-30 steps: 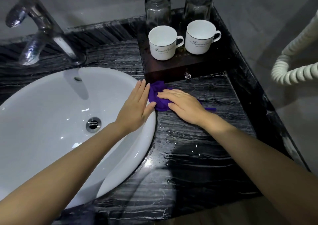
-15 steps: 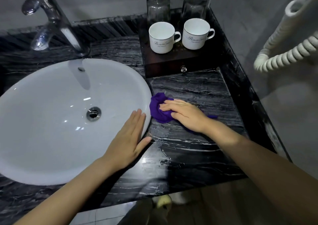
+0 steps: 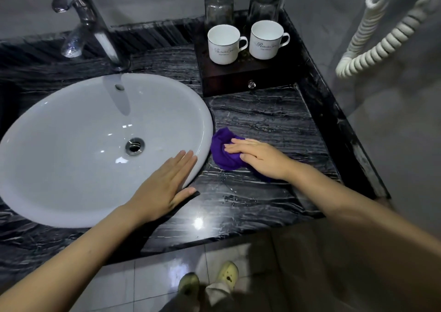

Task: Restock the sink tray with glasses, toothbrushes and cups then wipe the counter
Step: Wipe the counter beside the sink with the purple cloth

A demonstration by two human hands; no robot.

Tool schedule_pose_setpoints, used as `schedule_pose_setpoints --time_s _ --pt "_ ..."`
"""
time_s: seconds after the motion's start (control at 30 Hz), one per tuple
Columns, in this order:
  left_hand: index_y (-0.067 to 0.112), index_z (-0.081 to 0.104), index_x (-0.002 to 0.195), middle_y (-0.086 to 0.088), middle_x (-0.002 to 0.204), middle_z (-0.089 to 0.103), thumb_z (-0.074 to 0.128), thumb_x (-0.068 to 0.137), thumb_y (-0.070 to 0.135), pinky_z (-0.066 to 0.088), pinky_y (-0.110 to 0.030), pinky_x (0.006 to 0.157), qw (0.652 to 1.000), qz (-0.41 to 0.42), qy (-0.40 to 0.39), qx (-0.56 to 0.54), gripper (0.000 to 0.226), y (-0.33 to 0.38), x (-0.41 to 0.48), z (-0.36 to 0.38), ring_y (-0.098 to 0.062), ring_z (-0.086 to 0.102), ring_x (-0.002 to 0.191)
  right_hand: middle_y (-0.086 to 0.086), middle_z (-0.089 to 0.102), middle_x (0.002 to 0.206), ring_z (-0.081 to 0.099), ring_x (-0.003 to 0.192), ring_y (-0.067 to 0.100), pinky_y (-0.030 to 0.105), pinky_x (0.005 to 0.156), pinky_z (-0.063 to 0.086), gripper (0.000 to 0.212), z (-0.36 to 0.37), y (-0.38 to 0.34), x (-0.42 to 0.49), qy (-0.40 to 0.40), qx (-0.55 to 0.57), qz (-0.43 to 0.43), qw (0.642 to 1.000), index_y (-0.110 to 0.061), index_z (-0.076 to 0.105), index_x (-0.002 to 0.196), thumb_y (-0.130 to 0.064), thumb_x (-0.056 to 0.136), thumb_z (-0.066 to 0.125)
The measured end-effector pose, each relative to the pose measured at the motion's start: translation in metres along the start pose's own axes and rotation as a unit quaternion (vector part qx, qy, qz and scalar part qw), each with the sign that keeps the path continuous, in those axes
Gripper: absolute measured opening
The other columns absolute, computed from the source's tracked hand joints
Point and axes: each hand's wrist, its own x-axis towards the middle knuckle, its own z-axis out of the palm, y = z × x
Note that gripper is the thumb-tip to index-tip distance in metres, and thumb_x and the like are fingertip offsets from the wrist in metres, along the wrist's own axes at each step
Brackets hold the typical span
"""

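Broadly, black veined counter [image 3: 262,120] is running out of frame at left, glare spot blurring its front edge. White sink [image 3: 71,144] is sitting in it. Dark tray [image 3: 229,77] at the back corner is carrying two white cups [image 3: 223,44] and two glasses [image 3: 218,4], glasses dim and hard to read; toothbrushes not made out. Left hand [image 3: 164,187] is lying flat and unclenched on the sink rim, holding nothing. Right hand [image 3: 260,158] is pressing flat on purple cloth [image 3: 224,151], covering its right part, fingers not curled around it.
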Motion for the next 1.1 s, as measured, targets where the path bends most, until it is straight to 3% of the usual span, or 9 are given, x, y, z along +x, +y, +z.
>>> schedule_pose_setpoints --time_s 0.17,0.37,0.6,0.83,0.97,1.1 --pt "0.012 0.019 0.147 -0.004 0.155 0.014 0.017 0.094 0.057 -0.002 -0.023 0.116 1.000 0.029 0.003 0.000 0.070 -0.002 -0.001 -0.002 -0.012 0.004 0.143 -0.008 0.044 0.146 0.027 0.140 0.004 0.026 0.119 0.014 0.043 0.005 -0.003 -0.012 -0.006 0.004 0.037 0.999 -0.025 0.049 0.134 -0.007 0.097 0.038" --pt "0.009 0.022 0.146 -0.007 0.154 0.016 0.015 0.093 0.059 -0.001 -0.025 0.116 0.999 0.049 0.002 0.015 0.073 -0.007 -0.001 -0.001 -0.021 0.013 0.142 -0.008 0.039 0.148 0.021 0.137 -0.002 0.016 0.114 0.010 0.042 0.012 -0.015 -0.031 -0.006 -0.015 0.061 0.998 -0.023 0.043 0.138 -0.009 0.099 0.037" --pt "0.011 0.016 0.147 -0.004 0.154 0.009 0.011 0.091 0.062 -0.002 -0.025 0.116 0.997 0.072 0.016 0.001 0.076 -0.013 0.000 0.004 -0.019 0.008 0.143 -0.022 0.030 0.139 0.018 0.142 0.003 0.026 0.119 0.011 0.042 0.022 -0.024 -0.050 0.006 -0.021 0.080 0.997 -0.023 0.038 0.141 -0.013 0.100 0.035" --pt "0.012 0.013 0.148 -0.005 0.155 0.007 0.006 0.088 0.065 -0.004 -0.024 0.115 0.997 0.076 0.029 -0.011 0.080 -0.014 0.001 0.008 -0.016 0.003 0.143 -0.001 0.033 0.152 0.018 0.141 0.007 0.029 0.119 0.011 0.044 0.049 -0.029 -0.060 0.086 -0.038 0.082 0.992 -0.016 0.035 0.143 -0.016 0.099 0.032" --pt "0.013 0.011 0.148 -0.004 0.155 0.005 0.005 0.087 0.066 -0.004 -0.023 0.115 0.997 0.076 0.029 -0.017 0.080 -0.015 0.002 0.009 -0.015 0.001 0.143 -0.004 0.033 0.152 0.021 0.142 0.009 0.029 0.119 0.012 0.046 0.065 -0.033 -0.061 0.141 -0.078 0.098 0.982 -0.021 0.035 0.143 -0.023 0.098 0.029" --pt "0.014 0.010 0.148 -0.003 0.155 0.003 0.005 0.086 0.067 -0.003 -0.025 0.116 0.997 0.075 0.028 -0.021 0.081 -0.015 0.002 0.010 -0.013 -0.001 0.143 -0.005 0.033 0.152 0.021 0.143 0.010 0.021 0.116 0.006 0.043 0.075 -0.041 -0.060 0.180 -0.093 0.121 0.972 -0.022 0.035 0.143 -0.017 0.100 0.032"
